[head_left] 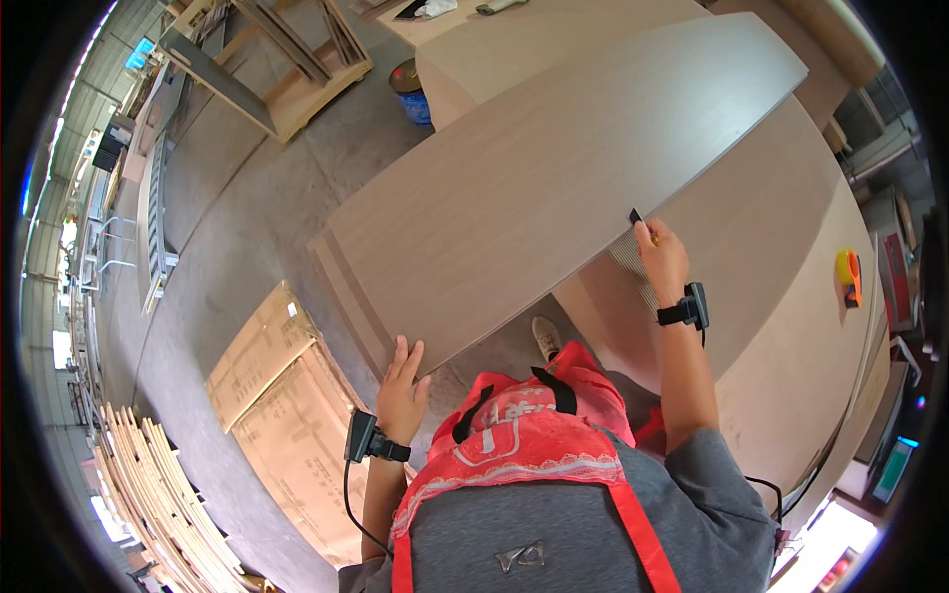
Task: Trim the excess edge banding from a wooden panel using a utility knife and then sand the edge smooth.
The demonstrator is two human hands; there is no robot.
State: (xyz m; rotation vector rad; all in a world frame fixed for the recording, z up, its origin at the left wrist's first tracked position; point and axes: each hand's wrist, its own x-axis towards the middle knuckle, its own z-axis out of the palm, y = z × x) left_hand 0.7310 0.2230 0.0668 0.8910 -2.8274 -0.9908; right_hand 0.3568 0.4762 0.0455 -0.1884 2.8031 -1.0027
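A long wood-grain panel in grey-brown slants across the worktable, its near left end reaching out past the table. My left hand rests at that panel's near corner, with its fingers stretched out over the surface. At the panel's near long edge, my right hand is closed around a small hand tool with a flat black end and a bit of yellow. The tool's exact kind is hidden by my fingers. A ribbed strip shows beside my right hand, below the panel's edge.
The brown worktable holds a yellow-and-orange tape dispenser on the right. Flattened cardboard and stacked wooden strips lie at left. A wooden cart and a blue-wrapped bin stand beyond the panel.
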